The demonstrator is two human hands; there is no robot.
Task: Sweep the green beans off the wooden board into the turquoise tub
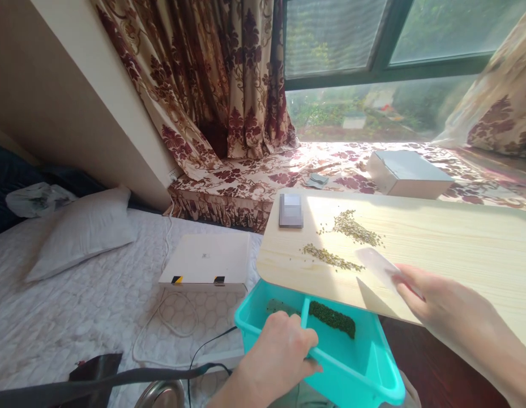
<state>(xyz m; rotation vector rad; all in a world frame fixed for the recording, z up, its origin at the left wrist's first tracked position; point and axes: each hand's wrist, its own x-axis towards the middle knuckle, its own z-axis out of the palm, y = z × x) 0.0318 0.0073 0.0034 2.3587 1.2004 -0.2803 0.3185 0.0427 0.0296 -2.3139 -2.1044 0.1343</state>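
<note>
My right hand (432,289) is closed on a flat white scraper (375,262), held tilted over the wooden tabletop (449,238) with its far end beside the brownish seeds. Those seeds lie in two loose bands: a nearer strip (330,258) and a wider patch (358,229) behind it. Below the table's front edge, my left hand (282,348) grips the near rim of a turquoise bin (392,377) close to its divider. Small dark green beans (333,318) are heaped in the bin's right compartment. A few seeds show in the left one, partly hidden by my hand.
A small grey box (291,211) stands at the table's left corner. Behind the table, a white box (409,173) rests on the floral window ledge. On the bed at left are a flat white carton (207,258), cables and a pillow (84,229).
</note>
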